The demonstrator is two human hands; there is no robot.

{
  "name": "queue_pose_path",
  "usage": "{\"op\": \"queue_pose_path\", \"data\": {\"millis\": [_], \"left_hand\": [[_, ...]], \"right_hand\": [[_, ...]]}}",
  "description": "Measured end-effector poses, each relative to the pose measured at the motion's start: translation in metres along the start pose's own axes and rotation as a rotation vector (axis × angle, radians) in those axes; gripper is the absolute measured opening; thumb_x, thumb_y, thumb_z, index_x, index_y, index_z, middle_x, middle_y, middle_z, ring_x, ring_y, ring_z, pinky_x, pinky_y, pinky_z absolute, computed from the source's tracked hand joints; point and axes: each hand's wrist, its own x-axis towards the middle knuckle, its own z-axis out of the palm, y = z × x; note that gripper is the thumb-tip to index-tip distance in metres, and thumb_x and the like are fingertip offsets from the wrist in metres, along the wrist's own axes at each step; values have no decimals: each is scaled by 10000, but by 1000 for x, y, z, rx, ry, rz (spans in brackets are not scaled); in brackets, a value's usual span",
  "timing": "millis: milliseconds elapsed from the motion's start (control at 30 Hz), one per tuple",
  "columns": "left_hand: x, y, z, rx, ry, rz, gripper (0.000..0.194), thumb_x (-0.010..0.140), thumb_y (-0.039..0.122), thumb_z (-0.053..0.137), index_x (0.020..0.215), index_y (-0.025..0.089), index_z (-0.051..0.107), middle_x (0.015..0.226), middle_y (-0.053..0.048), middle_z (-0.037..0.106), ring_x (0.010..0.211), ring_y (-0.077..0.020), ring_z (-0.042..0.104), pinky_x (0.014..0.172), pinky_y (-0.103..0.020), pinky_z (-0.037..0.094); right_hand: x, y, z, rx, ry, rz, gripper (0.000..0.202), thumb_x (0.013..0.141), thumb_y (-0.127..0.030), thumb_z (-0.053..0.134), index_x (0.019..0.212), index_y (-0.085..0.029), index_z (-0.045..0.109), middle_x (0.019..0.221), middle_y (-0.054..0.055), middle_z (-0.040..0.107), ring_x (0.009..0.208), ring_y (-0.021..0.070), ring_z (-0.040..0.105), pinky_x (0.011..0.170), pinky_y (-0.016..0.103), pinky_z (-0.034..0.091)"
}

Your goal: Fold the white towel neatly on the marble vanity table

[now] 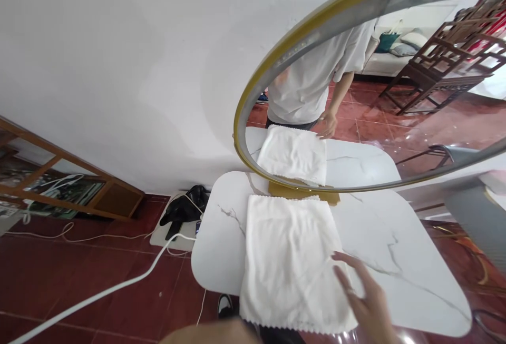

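A white cloth with scalloped edges lies spread on a white marble-patterned table, with soft wrinkles across it. My right hand is at the cloth's right edge, fingers stretched apart and nothing held in them. Whether the fingertips touch the cloth or hover just over it, I cannot tell. At the bottom edge, a blurred piece of my left arm shows; the left hand itself is out of sight. A gold-rimmed mirror stands behind the cloth and reflects it, along with my torso and right arm.
A white cable runs from beside the table over the red tiled floor. On the floor left of the table lies a black bag. A wooden-framed cabinet stands at far left, a grey chair at right.
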Motion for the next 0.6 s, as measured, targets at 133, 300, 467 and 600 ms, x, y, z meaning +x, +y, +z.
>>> {"op": "queue_pose_path", "data": {"millis": [133,300,467,600], "left_hand": [[77,-25,25,87,248,-56,441,968,437,335,1356,264,450,1447,-89,389,1384,-258,308,1104,-460,351],[160,-75,38,647,745,-32,533,946,339,419,1456,225,316,1575,-102,130,1451,-294,107,1150,-520,247],[149,-113,17,941,837,-6,590,925,349,469,1474,233,285,1575,-97,141,1443,-269,163,1135,-451,295],[115,-129,-14,1000,879,-57,585,923,377,470,1465,225,314,1575,-97,134,1439,-277,177,1128,-445,291]], "right_hand": [[12,16,57,-206,-112,-83,437,935,-435,444,1337,-266,462,1342,87,517,1288,262,437,1003,464,430],[38,42,113,-442,-116,26,597,954,-511,313,1491,-259,245,1569,99,145,1440,309,125,1107,595,207],[33,24,151,-524,-91,1,623,957,-480,302,1518,-281,117,1586,88,-1,1444,342,31,1110,620,131],[28,-17,176,-475,-129,-111,627,953,-421,359,1516,-304,108,1585,83,34,1442,350,41,1099,641,125]]}}
